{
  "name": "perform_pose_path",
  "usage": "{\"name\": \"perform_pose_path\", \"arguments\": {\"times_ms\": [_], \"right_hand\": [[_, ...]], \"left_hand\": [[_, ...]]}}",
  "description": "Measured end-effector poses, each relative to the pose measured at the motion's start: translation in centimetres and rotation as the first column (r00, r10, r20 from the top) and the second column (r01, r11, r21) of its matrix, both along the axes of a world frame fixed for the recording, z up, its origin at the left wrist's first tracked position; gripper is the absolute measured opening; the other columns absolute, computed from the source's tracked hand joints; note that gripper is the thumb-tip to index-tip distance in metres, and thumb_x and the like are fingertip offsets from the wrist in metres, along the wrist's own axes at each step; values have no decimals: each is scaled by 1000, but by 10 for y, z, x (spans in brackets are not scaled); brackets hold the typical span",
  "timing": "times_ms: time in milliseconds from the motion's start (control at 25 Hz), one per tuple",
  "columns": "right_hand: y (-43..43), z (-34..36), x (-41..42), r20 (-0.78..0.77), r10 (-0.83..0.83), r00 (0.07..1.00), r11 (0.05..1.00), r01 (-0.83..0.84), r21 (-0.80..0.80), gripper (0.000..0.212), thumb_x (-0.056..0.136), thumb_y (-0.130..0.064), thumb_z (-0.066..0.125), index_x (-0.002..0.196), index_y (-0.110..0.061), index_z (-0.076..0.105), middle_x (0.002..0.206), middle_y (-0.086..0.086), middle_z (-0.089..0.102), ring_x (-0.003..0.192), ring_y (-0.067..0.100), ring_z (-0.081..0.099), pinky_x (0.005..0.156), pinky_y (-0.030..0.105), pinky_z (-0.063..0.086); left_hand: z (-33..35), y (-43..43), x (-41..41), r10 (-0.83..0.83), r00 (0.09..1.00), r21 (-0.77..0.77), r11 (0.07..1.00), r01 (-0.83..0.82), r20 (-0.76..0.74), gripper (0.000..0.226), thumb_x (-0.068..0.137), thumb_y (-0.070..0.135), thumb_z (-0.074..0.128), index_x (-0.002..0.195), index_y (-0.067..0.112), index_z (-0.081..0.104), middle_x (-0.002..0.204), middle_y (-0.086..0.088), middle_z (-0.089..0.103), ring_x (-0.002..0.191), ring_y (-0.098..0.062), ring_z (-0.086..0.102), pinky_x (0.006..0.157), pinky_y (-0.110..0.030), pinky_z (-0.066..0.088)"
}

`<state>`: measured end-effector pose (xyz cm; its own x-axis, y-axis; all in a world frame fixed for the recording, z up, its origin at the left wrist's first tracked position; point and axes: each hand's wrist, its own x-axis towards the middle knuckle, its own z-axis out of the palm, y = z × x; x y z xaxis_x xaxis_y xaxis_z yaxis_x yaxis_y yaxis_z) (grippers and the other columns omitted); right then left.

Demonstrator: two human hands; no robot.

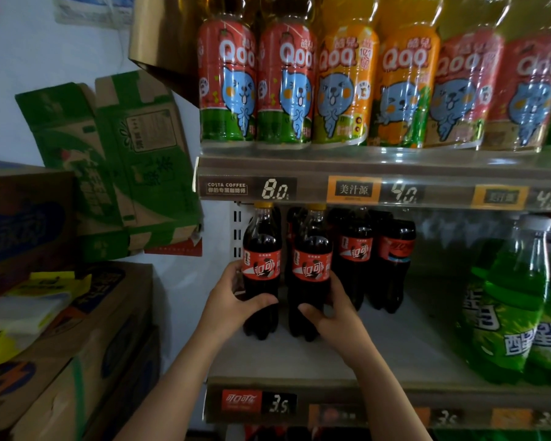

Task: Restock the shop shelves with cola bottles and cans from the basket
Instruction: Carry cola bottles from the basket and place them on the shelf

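Presently, near the front left corner of the shelf (299,361), one cola bottle (261,272) is being stood upright in the curled left grip (233,300) and a second cola bottle (310,275) in the curled right grip (334,313), so releasing both is likely being called for next.

a single head-worn wide-angle camera faces a shop shelf unit head-on and tilts slightly down, so near that the hands reach the stock. the middle shelf (379,338) fills the centre and the 3 o'clock side, with its price strip (299,405) at 6 o'clock. the upper shelf rail (442,173) crosses above centre, and the qoo bottles (283,84) at 12 to 2 o'clock are bowed by the lens. reaching in from 6 o'clock, the left hand (233,297) grips the left-hand cola bottle (261,268) and the right hand (334,316) grips the right-hand cola bottle (310,272), just below centre. cardboard boxes (61,361) crowd 8 to 10 o'clock, and green soda bottles (509,307) stand at 4 o'clock.
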<state>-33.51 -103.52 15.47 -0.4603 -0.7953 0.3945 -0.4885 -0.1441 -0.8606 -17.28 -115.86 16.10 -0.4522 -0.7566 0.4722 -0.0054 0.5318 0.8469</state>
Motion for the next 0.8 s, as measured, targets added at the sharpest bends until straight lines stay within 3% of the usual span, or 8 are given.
{"name": "perform_pose_path", "arguments": {"times_ms": [200, 440, 800], "right_hand": [[1, -1, -3, 5, 3, 1000, 1000, -3, 1, 75, 87, -16, 70, 147, -33, 28, 136, -14, 50, 131, 6, 44, 108, 35, 41], [2, -3, 3, 6, -12, 1000, 1000, 12, -11, 78, 85, -18, 72, 147, -31, 27, 126, -21, 49, 124, 0, 43, 96, 21, 38], [4, -2, 4, 6, -17, 1000, 1000, 17, 1, 80, 85, -19, 72, 148, -30, 24, 130, -16, 49, 126, 3, 43, 98, 24, 39]], "left_hand": [[-3, -1, 0, 13, 1000, 2, 1000, -13, -2, 73, 66, 29, 85, 127, 32, 46, 121, 11, 61, 113, -5, 56, 89, -18, 43], [-1, 2, 0, 5, 1000, 2, 1000, -5, -10, 69, 68, 25, 84, 124, 34, 45, 118, 13, 60, 111, -4, 55, 86, -17, 43], [-2, 3, 1, -1, 1000, 4, 1000, 1, -14, 74, 64, 35, 84, 127, 33, 45, 120, 12, 61, 113, -6, 57, 95, -27, 47]]}}
